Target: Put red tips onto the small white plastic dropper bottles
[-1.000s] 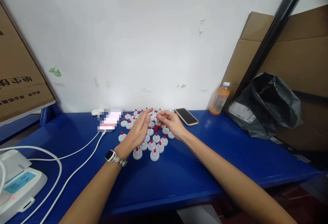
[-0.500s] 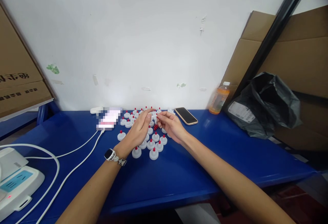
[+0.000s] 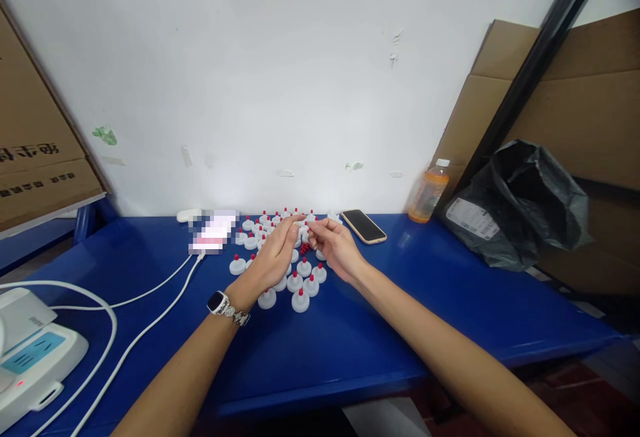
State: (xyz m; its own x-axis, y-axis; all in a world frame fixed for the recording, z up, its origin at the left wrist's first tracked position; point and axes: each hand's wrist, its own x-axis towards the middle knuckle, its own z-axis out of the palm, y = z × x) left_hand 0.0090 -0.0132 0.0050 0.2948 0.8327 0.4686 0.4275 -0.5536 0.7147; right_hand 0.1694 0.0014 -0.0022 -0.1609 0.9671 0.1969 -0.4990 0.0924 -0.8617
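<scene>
Shifted slightly toward three o'clock, my left grip (image 3: 274,252) hides its state; my right grip (image 3: 337,246) pinches narrowly. At twelve o'clock, white red-tipped caps (image 3: 304,268) stand on the worktop (image 3: 340,354), axes vertical, tips up.

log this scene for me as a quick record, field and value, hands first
left hand: above white caps with red tips; grip unclear
right hand: close to left hand, fingers drawn together; whether it holds anything is unclear
between hands: small red pieces
left wrist: watch
surface: blue table
right of caps: phone, dark screen
farther right: bottle, orange contents; dark plastic bag
</scene>
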